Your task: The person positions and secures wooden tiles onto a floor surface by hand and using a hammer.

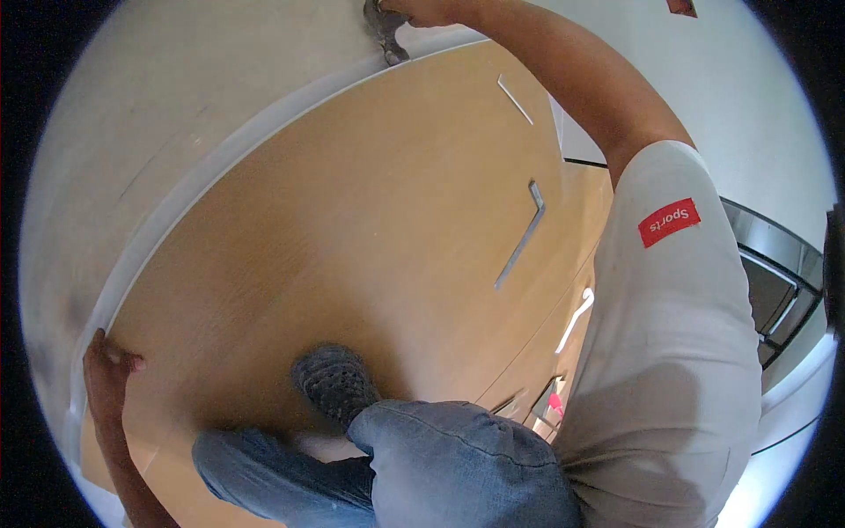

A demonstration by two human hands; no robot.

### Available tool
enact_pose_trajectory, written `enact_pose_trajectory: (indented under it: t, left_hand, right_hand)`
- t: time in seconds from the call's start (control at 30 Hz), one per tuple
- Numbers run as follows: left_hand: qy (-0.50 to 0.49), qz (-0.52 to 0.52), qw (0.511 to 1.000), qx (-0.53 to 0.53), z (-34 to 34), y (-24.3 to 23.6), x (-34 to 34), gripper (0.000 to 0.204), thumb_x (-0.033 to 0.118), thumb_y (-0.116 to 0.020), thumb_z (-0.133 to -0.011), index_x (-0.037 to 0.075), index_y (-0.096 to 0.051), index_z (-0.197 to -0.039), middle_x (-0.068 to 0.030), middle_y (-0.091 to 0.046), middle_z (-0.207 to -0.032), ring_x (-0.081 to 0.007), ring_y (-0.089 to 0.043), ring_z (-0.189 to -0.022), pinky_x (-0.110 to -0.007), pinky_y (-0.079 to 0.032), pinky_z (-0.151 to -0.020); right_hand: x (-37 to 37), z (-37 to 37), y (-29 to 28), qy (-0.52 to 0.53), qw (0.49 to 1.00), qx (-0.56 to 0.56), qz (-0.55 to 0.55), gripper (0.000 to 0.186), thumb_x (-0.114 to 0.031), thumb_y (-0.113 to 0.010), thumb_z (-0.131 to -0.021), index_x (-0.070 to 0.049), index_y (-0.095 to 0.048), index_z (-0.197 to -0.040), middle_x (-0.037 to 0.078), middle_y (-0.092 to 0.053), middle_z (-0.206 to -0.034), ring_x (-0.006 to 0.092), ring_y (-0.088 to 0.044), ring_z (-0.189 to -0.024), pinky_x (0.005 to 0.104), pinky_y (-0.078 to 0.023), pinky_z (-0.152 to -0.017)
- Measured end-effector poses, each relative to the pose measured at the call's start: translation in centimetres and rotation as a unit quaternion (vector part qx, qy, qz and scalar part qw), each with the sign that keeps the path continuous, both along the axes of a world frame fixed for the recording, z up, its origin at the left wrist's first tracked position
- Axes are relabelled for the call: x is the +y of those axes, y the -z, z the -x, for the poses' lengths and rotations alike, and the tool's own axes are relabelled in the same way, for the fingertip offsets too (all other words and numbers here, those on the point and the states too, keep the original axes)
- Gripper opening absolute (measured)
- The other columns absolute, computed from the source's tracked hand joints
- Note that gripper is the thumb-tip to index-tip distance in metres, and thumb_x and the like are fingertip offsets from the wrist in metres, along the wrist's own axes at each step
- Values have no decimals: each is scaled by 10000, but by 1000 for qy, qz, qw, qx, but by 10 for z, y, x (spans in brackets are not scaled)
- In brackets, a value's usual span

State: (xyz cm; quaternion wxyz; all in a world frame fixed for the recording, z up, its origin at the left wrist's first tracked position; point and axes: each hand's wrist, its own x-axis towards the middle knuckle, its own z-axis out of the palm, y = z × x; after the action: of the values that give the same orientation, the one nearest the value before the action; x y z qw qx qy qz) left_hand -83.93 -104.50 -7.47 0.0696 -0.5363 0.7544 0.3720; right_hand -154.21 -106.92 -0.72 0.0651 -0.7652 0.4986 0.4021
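A long white edging strip [211,180] curves along the line where the wood-coloured floor [352,229] meets the pale wall [220,70]. At the far end, my right hand [431,11] grips a dark grey metal tool that looks like a hammer [385,33]. Its lower tip rests at or just above the strip, and the top of the picture cuts off part of the hand. Far to the left, my left hand [107,378] touches the strip with its fingertips. The thumb stands apart over the floor, and nothing shows in that hand.
My bent legs in jeans [466,458] and a dark patterned shoe or sock [333,380] fill the near middle. On the floor to the right lie a bent metal bar [521,238], a thin white piece [515,99], a white hooked piece [575,321] and a flat tool with pink on it [554,405].
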Motion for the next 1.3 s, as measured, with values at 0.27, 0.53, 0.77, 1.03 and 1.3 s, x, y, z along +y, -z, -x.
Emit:
enact_pose_trajectory:
  t: [0.27, 0.53, 0.77, 1.03, 1.3]
  left_hand:
    - [-80, -93, 992, 21, 1, -7, 7, 327, -78, -659, -756, -109, -560, -1066, -162, -659, -772, -226, -644, -670, -337, -546, -694]
    - [-152, -189, 964, 110, -13, 4, -18, 602, 35, -759, -748, -107, -524, -1283, -104, -661, -787, -232, -647, -762, -345, -546, -741]
    - [-56, -127, 989, 45, 4, -6, -19, 577, -16, -707, -758, -163, -510, -1280, -104, -688, -762, -231, -653, -747, -349, -551, -842]
    - [-17, -65, 997, -39, 12, -21, -14, 653, -58, -722, -763, -169, -456, -1349, -183, -699, -917, -256, -683, -806, -341, -582, -767]
    - [-65, -95, 993, -13, 7, -14, -13, 672, -110, -696, -775, -152, -434, -1392, -139, -677, -862, -207, -669, -770, -338, -584, -712]
  right_hand:
    - [11, 5, -9, 38, 998, -13, 40, 231, -194, -598, -857, -110, -651, -1065, 157, -721, -939, 365, -699, -909, 501, -549, -753]
    - [4, -8, -24, 30, 997, -1, 68, 251, -183, -608, -842, -118, -628, -1083, 160, -719, -898, 374, -701, -876, 509, -546, -733]
    - [4, 1, -26, 32, 998, -6, 57, 232, -183, -598, -845, -112, -619, -1065, 164, -721, -911, 381, -699, -886, 517, -543, -754]
    - [-6, 3, -29, 49, 995, 9, 90, 216, -206, -609, -837, -121, -639, -1033, 158, -722, -944, 374, -698, -903, 513, -543, -771]
    - [-7, 7, -23, 19, 996, -39, 72, 208, -187, -585, -856, -142, -649, -1050, 132, -726, -944, 352, -700, -897, 512, -548, -746]
